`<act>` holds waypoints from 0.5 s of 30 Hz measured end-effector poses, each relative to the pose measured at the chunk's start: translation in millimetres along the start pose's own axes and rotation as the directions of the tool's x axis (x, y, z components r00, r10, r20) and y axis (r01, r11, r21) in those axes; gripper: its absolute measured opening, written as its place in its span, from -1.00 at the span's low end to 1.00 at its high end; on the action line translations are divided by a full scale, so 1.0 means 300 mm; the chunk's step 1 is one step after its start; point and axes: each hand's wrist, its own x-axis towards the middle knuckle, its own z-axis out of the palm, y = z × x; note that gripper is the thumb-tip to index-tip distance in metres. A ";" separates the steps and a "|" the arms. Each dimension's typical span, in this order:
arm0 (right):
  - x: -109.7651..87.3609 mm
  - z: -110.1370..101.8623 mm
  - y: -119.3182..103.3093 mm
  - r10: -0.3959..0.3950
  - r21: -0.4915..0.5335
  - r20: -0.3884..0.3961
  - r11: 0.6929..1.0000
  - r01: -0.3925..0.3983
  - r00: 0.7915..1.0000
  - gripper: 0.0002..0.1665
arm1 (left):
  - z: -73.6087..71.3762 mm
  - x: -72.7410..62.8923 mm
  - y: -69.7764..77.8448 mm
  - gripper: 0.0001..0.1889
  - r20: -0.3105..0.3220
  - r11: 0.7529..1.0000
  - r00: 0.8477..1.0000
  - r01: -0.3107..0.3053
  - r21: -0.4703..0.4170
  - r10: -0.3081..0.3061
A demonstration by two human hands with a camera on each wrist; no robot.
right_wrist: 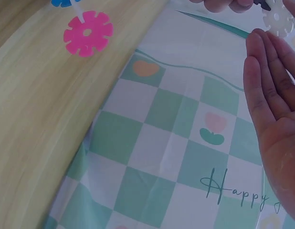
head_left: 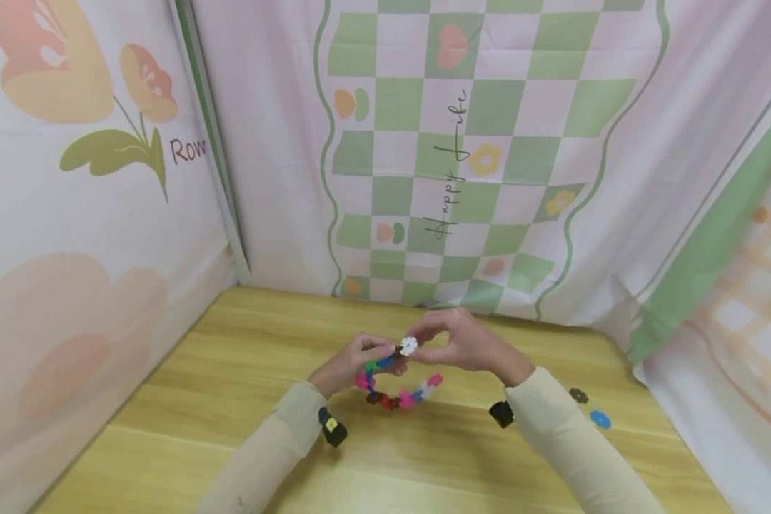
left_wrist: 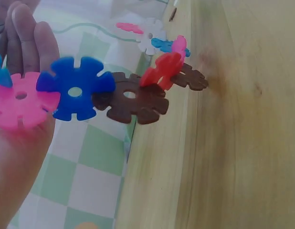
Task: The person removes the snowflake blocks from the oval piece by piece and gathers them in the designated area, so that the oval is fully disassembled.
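A curved chain of slotted plastic snowflake discs (head_left: 406,400) hangs below my hands, in pink, blue, brown, red, white and green. My left hand (head_left: 347,363) grips one end of the chain with thumb and fingers. Thumb and fingertips of my right hand (head_left: 472,346) pinch a white disc (head_left: 408,346) right at that end, against a dark disc. In the left wrist view a pink disc (left_wrist: 37,105), a blue disc (left_wrist: 92,82) and a brown disc (left_wrist: 142,110) interlock in a row. The chain's other end is a pink disc (right_wrist: 100,36), seen in the right wrist view.
Two loose discs, one brown (head_left: 578,395) and one blue (head_left: 600,420), lie on the wooden table (head_left: 199,421) to the right, beyond the right forearm. Printed cloth (head_left: 417,164) hangs along the table's back edge and on both sides.
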 end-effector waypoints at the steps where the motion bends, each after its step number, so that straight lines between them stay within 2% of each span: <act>1: 0.003 -0.002 -0.004 0.002 -0.010 0.008 1.000 -0.002 1.000 -0.75 | -0.001 0.002 0.000 -0.68 -0.002 1.000 1.000 0.006 -0.004 -0.006; 5: 0.022 -0.007 -0.024 0.008 -0.067 0.054 0.998 -0.004 0.998 -0.72 | 0.003 0.006 0.011 -0.73 -0.006 1.000 1.000 0.021 0.013 -0.021; 10: 0.035 -0.011 -0.041 -0.002 -0.135 0.093 0.991 0.015 0.996 -0.81 | 0.005 0.009 0.012 -0.75 0.001 1.000 1.000 0.022 0.012 -0.022; 15: 0.033 -0.016 -0.048 -0.035 -0.139 0.098 0.989 0.049 0.995 -0.82 | 0.008 0.010 0.006 -0.73 0.018 1.000 1.000 0.022 -0.012 -0.022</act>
